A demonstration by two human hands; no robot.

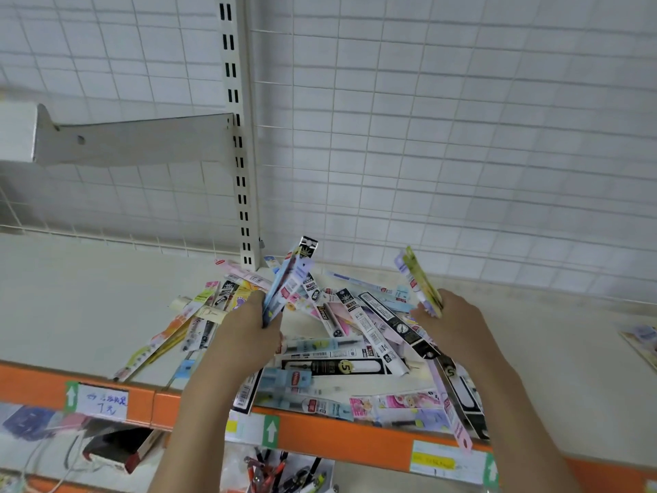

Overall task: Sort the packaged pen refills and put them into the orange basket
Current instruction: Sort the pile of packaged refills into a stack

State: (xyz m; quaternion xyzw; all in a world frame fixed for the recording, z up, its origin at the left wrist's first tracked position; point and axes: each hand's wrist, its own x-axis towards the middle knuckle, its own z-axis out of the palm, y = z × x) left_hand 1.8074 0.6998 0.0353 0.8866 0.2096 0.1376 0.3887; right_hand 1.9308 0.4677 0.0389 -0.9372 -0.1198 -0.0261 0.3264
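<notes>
A loose pile of packaged pen refills (pixel 355 336) lies on the white shelf (pixel 89 304), some hanging over its orange front edge (pixel 341 439). My left hand (pixel 245 336) grips a bundle of several refill packs (pixel 289 279), held upright and tilted right above the pile. My right hand (pixel 451 322) holds a thinner bundle of packs (pixel 417 279) with green and lilac print, leaning left. No orange basket is in view.
A white wire-grid back panel (pixel 462 137) rises behind the shelf, with a slotted upright post (pixel 238 137) and a bracket (pixel 135 140) sticking out at the left. Price labels (pixel 101 400) sit on the orange edge. A lower shelf holds pens (pixel 281 471) and a box (pixel 117 450).
</notes>
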